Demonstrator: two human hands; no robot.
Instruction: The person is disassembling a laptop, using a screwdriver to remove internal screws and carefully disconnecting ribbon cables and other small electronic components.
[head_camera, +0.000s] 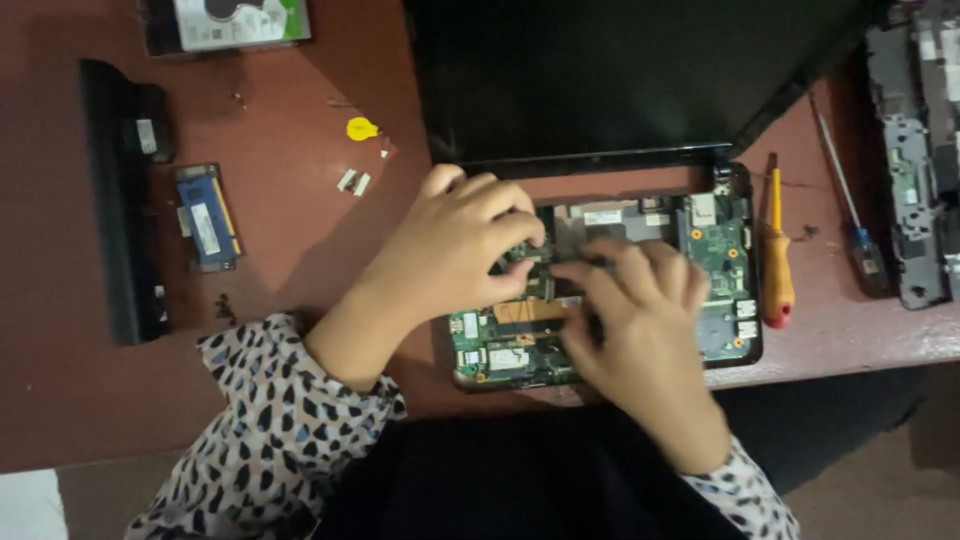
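Laptop (700, 330): cover off, green board bare.
L hand (450, 245): fingertips curled onto board centre.
R hand (640, 320): fingers pressed together, same spot.
Out already: battery (120, 200), RAM stick (207, 215), left of laptop.
Screwdriver (777, 255): right of laptop.

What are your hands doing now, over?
Both hands, left hand and right hand, fingertips on open laptop's circuit board. Nothing gripped. Orange screwdriver lies beside it.

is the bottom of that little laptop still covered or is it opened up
Opened up. The laptop base shows its bare green circuit board, with no keyboard or cover over it, and both the left hand and right hand rest on it.
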